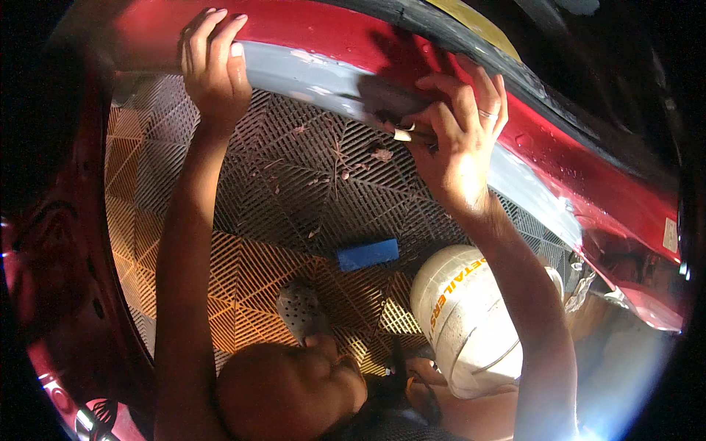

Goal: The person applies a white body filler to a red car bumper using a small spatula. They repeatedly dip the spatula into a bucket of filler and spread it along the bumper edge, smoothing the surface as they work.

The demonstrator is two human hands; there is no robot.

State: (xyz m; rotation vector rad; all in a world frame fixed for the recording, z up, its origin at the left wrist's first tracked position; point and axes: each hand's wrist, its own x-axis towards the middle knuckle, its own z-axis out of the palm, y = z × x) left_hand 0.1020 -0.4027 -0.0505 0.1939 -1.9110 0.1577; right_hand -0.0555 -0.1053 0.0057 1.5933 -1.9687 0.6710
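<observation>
The flat fingers of my left hand [215, 73] rest on the red painted car sill [316, 29], with the thumb beside them. Below the red runs a dull grey, sanded-looking band [294, 70] with lighter patches. Farther right, my right hand [463, 128], with a ring on one finger, bends over the same sill. Between its thumb and fingers is a small folded pale piece [402, 135], possibly sandpaper, pressed near the grey band's lower edge. The shadow of that hand darkens the panel, and most of the piece is hidden by the fingers.
A blue rectangular block [368, 254] lies on the black and orange slatted floor tiles [250, 287]. A white bucket [463, 316] stands beneath my right forearm. Bits of debris [381, 155] are scattered on the tiles. An open red door [44, 279] flanks my left side.
</observation>
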